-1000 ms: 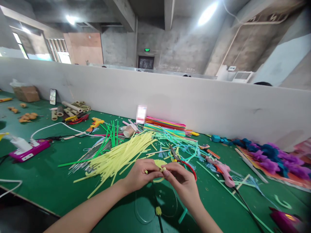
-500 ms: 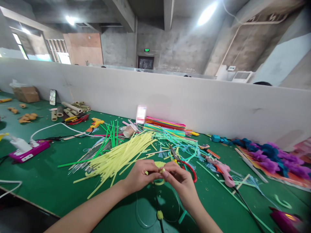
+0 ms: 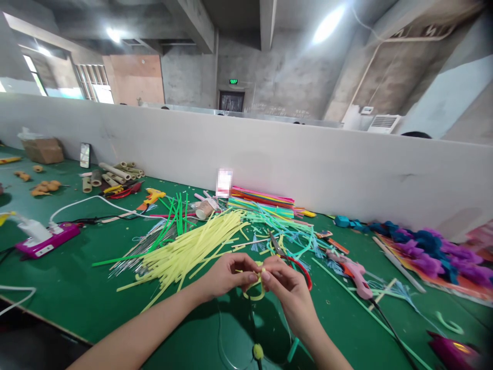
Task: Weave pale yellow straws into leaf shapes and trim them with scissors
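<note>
In the head view, the left hand (image 3: 227, 277) and the right hand (image 3: 287, 285) are meeting at lower centre of the frame, fingertips pinching a thin yellow foam strip (image 3: 254, 293) that is curling into a small loop between them. Both hands are closing on that strip, held just above the green surface (image 3: 69, 288). Below the hands, a thin wire loop (image 3: 231, 334) is hanging down toward a small yellow ball on a dark stick (image 3: 257, 352) at the bottom edge. Just behind the left hand, a pile of yellow strips (image 3: 188, 249) is lying fanned out, with green strips (image 3: 175, 213) beside it. Red-handled scissors (image 3: 296, 262) are lying just beyond the right hand, and a pink glue gun (image 3: 356, 275) is resting to their right. At far left, a magenta power strip (image 3: 46, 239) is sitting with a white plug in it.
</note>
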A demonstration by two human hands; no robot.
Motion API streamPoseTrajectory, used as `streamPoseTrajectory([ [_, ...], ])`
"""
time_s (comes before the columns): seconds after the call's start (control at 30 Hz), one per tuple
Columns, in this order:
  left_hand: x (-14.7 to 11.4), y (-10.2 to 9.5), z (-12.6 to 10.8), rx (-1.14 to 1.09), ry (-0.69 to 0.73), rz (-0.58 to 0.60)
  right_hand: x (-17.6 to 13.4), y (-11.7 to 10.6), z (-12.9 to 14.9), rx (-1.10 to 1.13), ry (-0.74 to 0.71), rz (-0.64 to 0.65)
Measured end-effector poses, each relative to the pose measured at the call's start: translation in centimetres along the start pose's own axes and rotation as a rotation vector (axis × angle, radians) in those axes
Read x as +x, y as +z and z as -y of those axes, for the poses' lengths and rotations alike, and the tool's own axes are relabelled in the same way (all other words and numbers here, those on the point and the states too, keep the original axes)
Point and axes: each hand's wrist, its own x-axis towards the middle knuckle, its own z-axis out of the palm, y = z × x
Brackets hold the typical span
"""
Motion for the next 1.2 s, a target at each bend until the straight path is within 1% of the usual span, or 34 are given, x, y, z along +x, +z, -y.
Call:
streamPoseTrajectory([
  [0.07,0.1,-0.2,-0.1,0.128,0.026,-0.024,0.0,-0.2,-0.1,-0.018,-0.01,-0.001],
  [0.17,0.1,-0.6,-0.1,0.396,0.113,-0.01,0.1,-0.5,-0.4,-0.061,-0.03,-0.013],
  [0.23,0.1,-0.8,0.4,0.533,0.155,0.042,0.2,-0.7,-0.5,-0.087,-0.037,-0.023],
  [0.33,0.3,-0.8,1.5,0.69,0.26,0.194,0.2,-0.7,-0.4,-0.111,-0.043,-0.039],
  [0.43,0.4,-0.7,2.6,0.8,0.333,0.211,0.2,-0.7,-0.4,-0.129,-0.043,-0.047],
  [0.53,0.4,-0.8,3.1,0.869,0.346,0.147,0.2,-0.7,-0.4,-0.123,-0.039,-0.039],
  [0.63,0.3,-1.1,3.2,0.934,0.303,0.081,0.2,-0.6,-0.4,-0.112,-0.041,-0.045],
  [0.7,0.3,-1.3,3.2,0.954,0.272,0.071,0.2,-0.6,-0.3,-0.105,-0.05,-0.05],
  [0.9,0.5,-1.1,3.5,0.938,0.288,0.125,0.2,-0.6,-0.1,-0.077,-0.07,-0.048],
  [1.0,0.6,-0.8,3.3,0.928,0.301,0.138,0.1,-0.5,0.0,-0.097,-0.077,-0.062],
  [1.2,0.4,-0.2,2.9,0.943,0.283,0.192,0.1,-0.3,0.5,-0.125,-0.097,-0.081],
])
